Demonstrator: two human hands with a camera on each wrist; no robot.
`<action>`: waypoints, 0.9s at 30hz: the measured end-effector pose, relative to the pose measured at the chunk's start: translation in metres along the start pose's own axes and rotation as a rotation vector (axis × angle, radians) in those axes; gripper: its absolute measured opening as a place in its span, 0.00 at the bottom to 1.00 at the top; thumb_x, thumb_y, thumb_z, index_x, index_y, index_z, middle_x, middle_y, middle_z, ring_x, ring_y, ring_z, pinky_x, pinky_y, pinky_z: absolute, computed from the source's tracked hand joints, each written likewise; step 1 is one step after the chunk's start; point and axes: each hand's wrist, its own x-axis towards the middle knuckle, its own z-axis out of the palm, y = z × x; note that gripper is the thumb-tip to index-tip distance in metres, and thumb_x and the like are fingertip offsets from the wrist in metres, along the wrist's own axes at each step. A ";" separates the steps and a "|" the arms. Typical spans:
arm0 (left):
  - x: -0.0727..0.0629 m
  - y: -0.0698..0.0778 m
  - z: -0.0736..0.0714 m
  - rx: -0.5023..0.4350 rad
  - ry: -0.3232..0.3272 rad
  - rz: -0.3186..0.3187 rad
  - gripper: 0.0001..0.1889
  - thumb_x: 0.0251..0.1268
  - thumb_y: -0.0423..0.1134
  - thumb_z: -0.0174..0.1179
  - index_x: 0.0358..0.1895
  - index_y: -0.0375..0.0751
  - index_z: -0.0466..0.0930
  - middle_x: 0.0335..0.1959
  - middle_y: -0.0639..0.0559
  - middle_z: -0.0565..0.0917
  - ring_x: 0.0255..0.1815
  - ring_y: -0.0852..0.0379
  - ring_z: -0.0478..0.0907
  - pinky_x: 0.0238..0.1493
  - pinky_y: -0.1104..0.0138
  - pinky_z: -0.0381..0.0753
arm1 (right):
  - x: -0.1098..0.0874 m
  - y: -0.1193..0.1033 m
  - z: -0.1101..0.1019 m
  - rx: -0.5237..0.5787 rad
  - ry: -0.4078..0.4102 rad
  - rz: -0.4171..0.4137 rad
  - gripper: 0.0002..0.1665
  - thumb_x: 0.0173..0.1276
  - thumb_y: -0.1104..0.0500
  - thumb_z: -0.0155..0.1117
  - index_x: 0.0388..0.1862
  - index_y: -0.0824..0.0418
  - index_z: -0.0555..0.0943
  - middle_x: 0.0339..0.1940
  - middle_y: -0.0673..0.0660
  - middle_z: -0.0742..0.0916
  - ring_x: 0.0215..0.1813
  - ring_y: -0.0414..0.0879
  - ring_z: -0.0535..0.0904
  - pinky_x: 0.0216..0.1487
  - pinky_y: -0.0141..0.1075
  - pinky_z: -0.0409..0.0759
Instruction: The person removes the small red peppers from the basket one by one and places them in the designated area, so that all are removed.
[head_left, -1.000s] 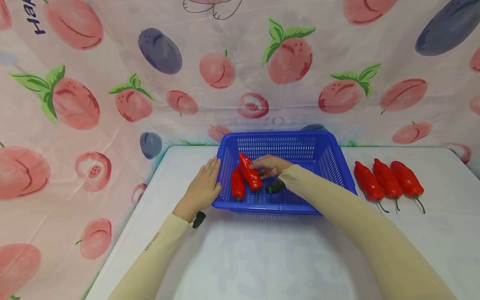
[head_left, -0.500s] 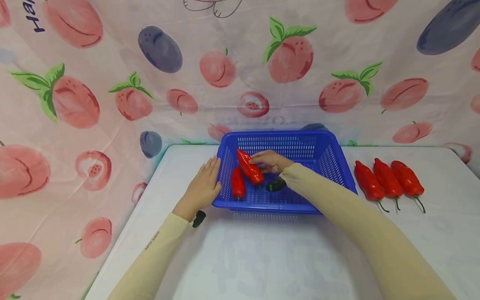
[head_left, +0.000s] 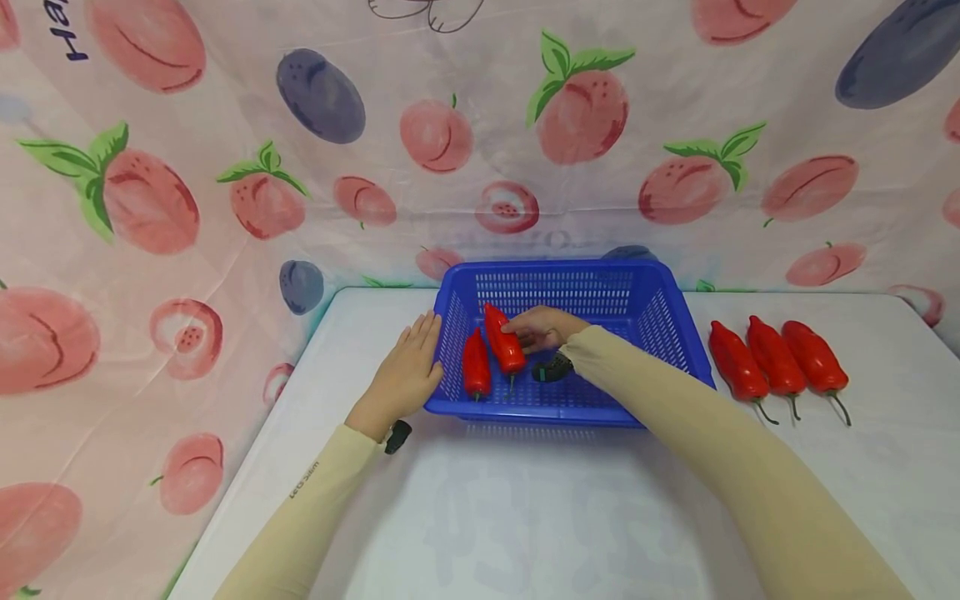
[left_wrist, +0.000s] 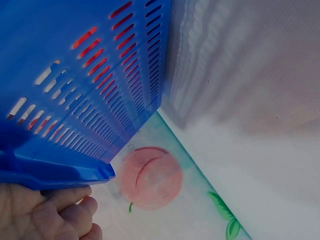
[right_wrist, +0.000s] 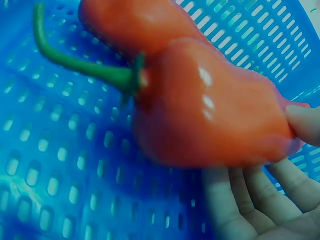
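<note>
Inside the blue plastic basket [head_left: 562, 413], my right hand [head_left: 545, 327] holds a red pepper [head_left: 505, 346] between thumb and fingers. Its green stem points toward the near side. In the right wrist view the thumb presses on the narrow end of that pepper [right_wrist: 215, 107], and the fingers pass under it. A second red pepper [head_left: 476, 368] lies just left of it, beside the basket's left wall. My left hand [head_left: 405, 367] rests with straight fingers against the basket's left rim; in the left wrist view its fingers [left_wrist: 75, 210] touch beneath that rim [left_wrist: 55, 175].
Right of the basket, three red peppers [head_left: 777, 360] lie side by side on the white table [head_left: 540, 517], stems toward me. A fruit-print cloth [head_left: 360, 92] hangs behind the table and along its left side.
The held pepper first rose slightly away from the near side, then came back down. It has turned to lie more nearly parallel to the second pepper. My left hand stays in place.
</note>
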 end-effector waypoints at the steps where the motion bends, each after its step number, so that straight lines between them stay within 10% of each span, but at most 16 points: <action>1: 0.000 0.000 0.000 0.000 -0.001 0.000 0.35 0.66 0.38 0.44 0.73 0.31 0.45 0.76 0.38 0.49 0.77 0.42 0.45 0.77 0.53 0.44 | 0.015 0.007 -0.009 0.016 -0.034 -0.009 0.27 0.65 0.61 0.59 0.62 0.68 0.70 0.62 0.66 0.77 0.59 0.53 0.76 0.62 0.45 0.76; 7: 0.000 0.001 0.000 0.001 -0.006 -0.003 0.35 0.66 0.39 0.43 0.73 0.31 0.44 0.76 0.38 0.48 0.77 0.43 0.45 0.77 0.53 0.44 | 0.126 0.054 -0.066 0.111 -0.192 -0.030 0.23 0.51 0.57 0.75 0.46 0.61 0.81 0.46 0.57 0.86 0.49 0.50 0.82 0.51 0.45 0.82; 10: 0.000 0.001 -0.001 0.000 -0.003 -0.003 0.35 0.66 0.39 0.44 0.73 0.31 0.44 0.76 0.38 0.49 0.77 0.42 0.45 0.77 0.52 0.44 | 0.136 0.058 -0.070 0.125 -0.194 -0.049 0.22 0.52 0.57 0.74 0.46 0.60 0.81 0.47 0.56 0.85 0.50 0.50 0.82 0.52 0.46 0.81; 19: 0.000 0.001 -0.001 0.000 0.000 -0.004 0.35 0.66 0.38 0.44 0.73 0.31 0.45 0.76 0.38 0.49 0.77 0.43 0.45 0.77 0.52 0.45 | -0.009 -0.008 0.000 0.100 -0.012 -0.074 0.24 0.70 0.66 0.51 0.64 0.71 0.66 0.71 0.68 0.67 0.72 0.59 0.63 0.71 0.48 0.65; 27: 0.000 0.000 -0.001 -0.016 -0.007 -0.004 0.35 0.66 0.39 0.44 0.73 0.31 0.44 0.76 0.38 0.48 0.77 0.42 0.45 0.77 0.53 0.43 | -0.021 -0.023 -0.003 0.098 -0.001 -0.136 0.29 0.70 0.64 0.52 0.68 0.71 0.62 0.65 0.64 0.73 0.60 0.53 0.74 0.70 0.46 0.67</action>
